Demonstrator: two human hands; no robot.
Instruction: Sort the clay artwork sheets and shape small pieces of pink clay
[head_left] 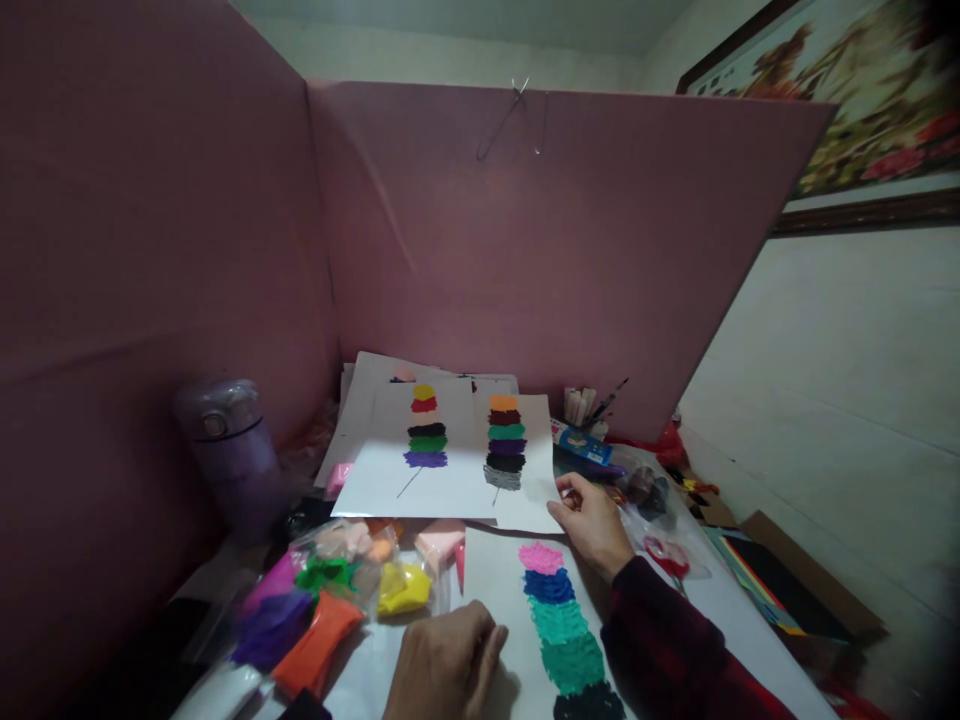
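My right hand (pixel 596 522) pinches the right edge of a white sheet (pixel 536 510) painted with a stack of orange, brown, teal, purple, black and grey bands. That sheet lies partly beside and under another painted sheet (pixel 382 495) with yellow, red, black, green and purple bands. My left hand (pixel 446 665) is curled into a loose fist at the left edge of the nearest painted sheet (pixel 491 580); the inside of the fist is hidden. Pink, blue, teal, green and black bands run down this near sheet.
Bagged modelling clay (pixel 319 640) in several colours lies left. A purple flask (pixel 232 460) stands behind it. Red scissors (pixel 667 555), a blue box (pixel 581 442) and white markers (pixel 579 405) are at right. Pink panels (pixel 555 260) wall the back and left. A cardboard box (pixel 810 570) holds coloured paper.
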